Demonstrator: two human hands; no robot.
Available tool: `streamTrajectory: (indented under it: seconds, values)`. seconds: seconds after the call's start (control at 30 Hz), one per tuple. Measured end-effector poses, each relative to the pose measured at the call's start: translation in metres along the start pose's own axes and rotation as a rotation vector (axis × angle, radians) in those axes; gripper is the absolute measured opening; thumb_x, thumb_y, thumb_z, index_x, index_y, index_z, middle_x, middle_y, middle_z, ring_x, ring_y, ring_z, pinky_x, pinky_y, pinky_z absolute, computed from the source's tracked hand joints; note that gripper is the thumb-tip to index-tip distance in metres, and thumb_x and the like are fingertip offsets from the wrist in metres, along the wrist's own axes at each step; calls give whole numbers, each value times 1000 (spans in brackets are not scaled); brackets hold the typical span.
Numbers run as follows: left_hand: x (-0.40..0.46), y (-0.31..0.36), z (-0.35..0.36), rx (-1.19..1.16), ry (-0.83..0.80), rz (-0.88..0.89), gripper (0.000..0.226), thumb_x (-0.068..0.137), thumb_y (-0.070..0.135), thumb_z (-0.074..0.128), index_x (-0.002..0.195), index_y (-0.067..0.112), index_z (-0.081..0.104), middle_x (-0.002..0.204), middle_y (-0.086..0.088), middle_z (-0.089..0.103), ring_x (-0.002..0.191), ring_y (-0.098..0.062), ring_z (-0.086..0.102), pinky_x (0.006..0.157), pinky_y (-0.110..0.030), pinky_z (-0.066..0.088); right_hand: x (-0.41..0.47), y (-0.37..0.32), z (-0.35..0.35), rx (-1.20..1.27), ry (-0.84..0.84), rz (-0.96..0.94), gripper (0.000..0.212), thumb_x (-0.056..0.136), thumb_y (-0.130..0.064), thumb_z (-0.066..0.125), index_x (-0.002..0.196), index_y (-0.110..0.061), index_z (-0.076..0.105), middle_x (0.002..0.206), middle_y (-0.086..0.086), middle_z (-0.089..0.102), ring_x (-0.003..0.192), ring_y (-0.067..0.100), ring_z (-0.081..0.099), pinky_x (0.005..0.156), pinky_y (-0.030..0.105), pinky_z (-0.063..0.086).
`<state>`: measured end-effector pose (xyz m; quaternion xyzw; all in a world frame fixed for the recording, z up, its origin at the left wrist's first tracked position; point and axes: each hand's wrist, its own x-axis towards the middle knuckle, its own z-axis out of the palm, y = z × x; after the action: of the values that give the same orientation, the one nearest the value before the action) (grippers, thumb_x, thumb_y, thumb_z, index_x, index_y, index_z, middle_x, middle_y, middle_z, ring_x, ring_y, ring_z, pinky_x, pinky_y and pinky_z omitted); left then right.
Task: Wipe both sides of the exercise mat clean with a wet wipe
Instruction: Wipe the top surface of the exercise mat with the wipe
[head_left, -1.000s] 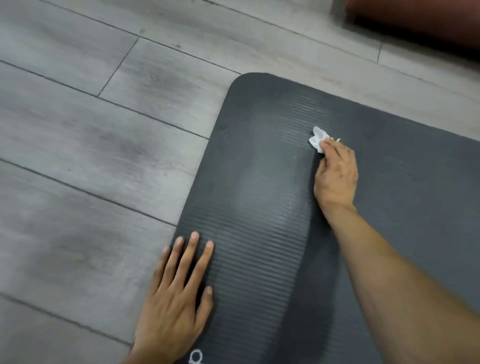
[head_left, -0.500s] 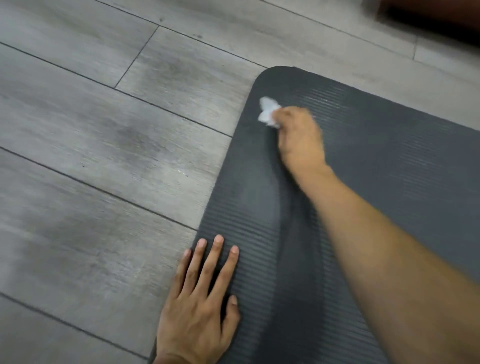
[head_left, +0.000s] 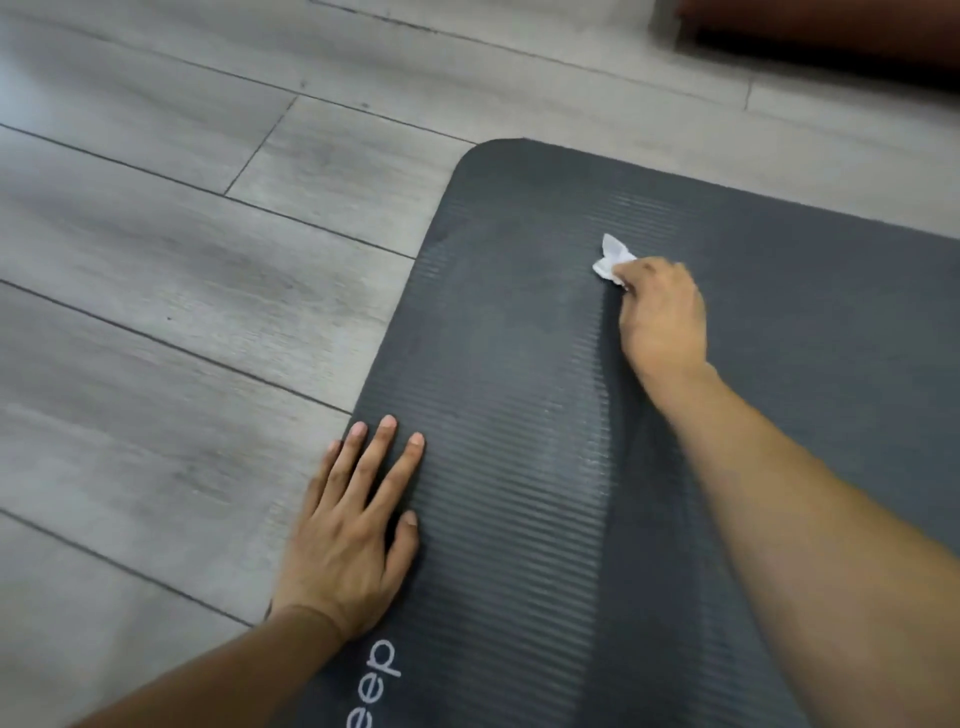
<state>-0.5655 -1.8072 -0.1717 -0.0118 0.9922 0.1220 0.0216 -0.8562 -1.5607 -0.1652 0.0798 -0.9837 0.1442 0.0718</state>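
Note:
A dark grey ribbed exercise mat (head_left: 519, 338) lies flat on the floor, its rounded far-left corner in view and white lettering at its near edge. My right hand (head_left: 662, 312) grips a crumpled white wet wipe (head_left: 612, 259) and presses it on the mat a little inside that corner. Most of the wipe is hidden under my fingers. My left hand (head_left: 353, 525) lies flat with straight fingers on the mat's left edge, partly over the floor.
Grey wood-look floor planks (head_left: 182, 312) stretch to the left of the mat and beyond it. A dark brown object (head_left: 831, 26) sits at the top right edge of view.
My right hand swept the wipe left toward the mat's corner, then back to the right, where it is now. My left hand stays flat on the mat's edge.

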Motion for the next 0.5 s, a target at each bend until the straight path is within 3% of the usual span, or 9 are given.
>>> streamTrajectory:
  seconds: [0.1, 0.17, 0.27, 0.3, 0.4, 0.5]
  values:
    - [2, 4, -2, 79, -78, -31, 68, 97, 40, 38, 163, 24, 27, 171, -5, 21, 159, -28, 15, 126, -49, 17, -30, -49, -1, 165, 1, 46, 30, 81, 5, 53, 101, -6, 73, 99, 17, 66, 90, 38, 56, 76, 40, 39]
    - [3, 10, -9, 133, -162, -63, 69, 99, 43, 33, 164, 26, 22, 172, -6, 18, 158, -29, 16, 125, -47, 15, -77, -92, 4, 309, -49, -90, 35, 75, 6, 59, 103, -9, 74, 99, 12, 68, 89, 35, 58, 78, 38, 47]
    - [15, 16, -38, 212, -411, -102, 73, 96, 58, 7, 163, 34, -13, 172, 0, -12, 160, -26, -3, 129, -39, 1, -131, -119, -1, 386, -188, -231, 47, 76, 6, 55, 117, -12, 68, 115, 3, 66, 103, 27, 55, 93, 34, 46]
    - [23, 19, -52, 252, -535, -98, 74, 97, 62, 7, 160, 34, -20, 171, 0, -20, 160, -25, -8, 129, -39, 1, -129, -118, -8, 405, -199, -232, 47, 78, 7, 53, 118, -13, 68, 118, 3, 65, 105, 27, 54, 94, 32, 44]
    - [47, 24, -91, 375, -777, -8, 82, 104, 62, 31, 163, 28, -13, 172, -4, -16, 160, -26, 1, 129, -40, 9, -116, -114, -26, 264, -360, -205, 43, 86, 3, 48, 118, -18, 67, 116, 6, 63, 106, 28, 53, 89, 34, 41]
    - [43, 21, -100, 401, -852, 71, 92, 100, 68, 37, 163, 24, -15, 172, -6, -18, 160, -26, 0, 129, -41, 9, -137, -115, -36, 231, -319, -109, 44, 90, 2, 46, 125, -19, 63, 118, 6, 58, 106, 27, 49, 91, 36, 44]
